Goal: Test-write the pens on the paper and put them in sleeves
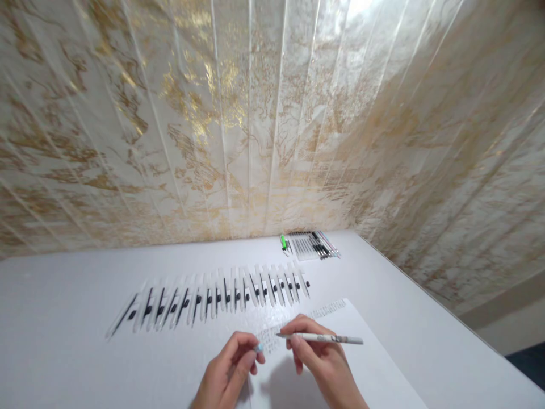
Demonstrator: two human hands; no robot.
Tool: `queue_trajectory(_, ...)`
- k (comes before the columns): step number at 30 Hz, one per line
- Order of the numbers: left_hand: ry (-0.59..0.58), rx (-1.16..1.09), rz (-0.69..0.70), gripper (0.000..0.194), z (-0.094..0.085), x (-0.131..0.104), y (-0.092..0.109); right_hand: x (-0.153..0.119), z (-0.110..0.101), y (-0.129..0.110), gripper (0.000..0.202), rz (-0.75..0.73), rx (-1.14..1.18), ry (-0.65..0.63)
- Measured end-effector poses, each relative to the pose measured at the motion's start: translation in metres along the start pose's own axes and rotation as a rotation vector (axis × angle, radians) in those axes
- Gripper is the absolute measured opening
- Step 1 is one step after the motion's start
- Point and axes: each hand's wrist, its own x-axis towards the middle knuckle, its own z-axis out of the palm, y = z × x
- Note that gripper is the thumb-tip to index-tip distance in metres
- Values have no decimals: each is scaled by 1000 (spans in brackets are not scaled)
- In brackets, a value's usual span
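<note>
My right hand (pixel 317 358) grips a pale pen (pixel 340 339) with a patterned barrel. It lies almost level, its dark tip pointing left above the paper. Between the thumb and fingertips of my left hand (pixel 232 366) is a small pale-blue piece (pixel 259 347), mostly hidden, so I cannot tell its kind. Both hands are over a white sheet of paper (pixel 366 352) with rows of dark handwritten marks, partly covered by my hands. A small gap separates the pen tip from the blue piece.
Beyond my hands, a long row of clear pen parts with dark inserts (pixel 208 298) crosses the white table (pixel 63 307). Farther back lie a bundle of pens and refills (pixel 313 247) and a green marker (pixel 283 242). A gold-patterned wall covering (pixel 238 142) rises behind.
</note>
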Motion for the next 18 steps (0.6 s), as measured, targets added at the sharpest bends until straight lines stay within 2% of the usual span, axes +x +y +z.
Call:
queue_trajectory(4, 159, -280, -106, 49, 8, 1, 15, -8, 5, -19, 14, -165, -45, 50)
queue_trajectory(9, 289, -600, -303, 58, 28, 4, 27, -10, 13, -10, 8, -487, -279, 102)
queue_trajectory(13, 295, -712, -323, 59, 44, 10, 39, -7, 13, 2, 13, -590, -365, 169)
queue_trajectory(18, 229, -698, -352, 54, 60, 13, 49, -5, 0, -1, 13, -581, -335, 164)
